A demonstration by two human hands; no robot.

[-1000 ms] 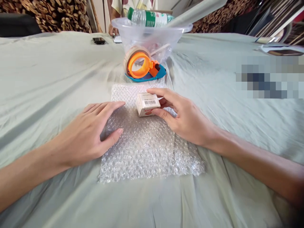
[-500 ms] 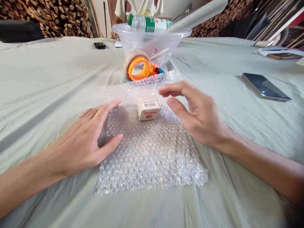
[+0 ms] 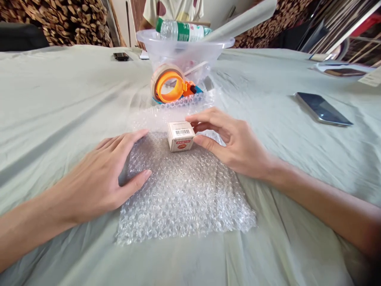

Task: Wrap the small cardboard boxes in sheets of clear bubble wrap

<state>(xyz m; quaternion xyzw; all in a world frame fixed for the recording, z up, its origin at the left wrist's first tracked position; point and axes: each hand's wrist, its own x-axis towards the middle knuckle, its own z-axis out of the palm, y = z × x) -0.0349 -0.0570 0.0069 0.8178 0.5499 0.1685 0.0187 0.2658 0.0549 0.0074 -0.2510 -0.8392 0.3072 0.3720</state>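
A small cream cardboard box [image 3: 180, 137] with a barcode on top and a red label on the front sits on a sheet of bubble wrap [image 3: 184, 194]. My right hand [image 3: 229, 139] is at the box's right side. Its thumb touches the front right corner and the index finger reaches the back top edge; the other fingers are partly hidden. To the left, my left hand [image 3: 110, 171] rests over the left border of the wrap, fingers stretched and thumb apart, holding nothing and clear of the box.
Behind the wrap stands an orange tape dispenser [image 3: 169, 86] with a tape roll. A clear plastic basin [image 3: 178, 47] holds a green-capped bottle [image 3: 186, 31] and a white roll [image 3: 247, 20]. One phone [image 3: 323, 108] lies right, a small black device [image 3: 120, 57] far left. A person [image 3: 172, 10] is behind.
My right hand has moved left and down from above the wrap to the box's right side and now touches it. My left hand hardly moved; the whole view shifted slightly.
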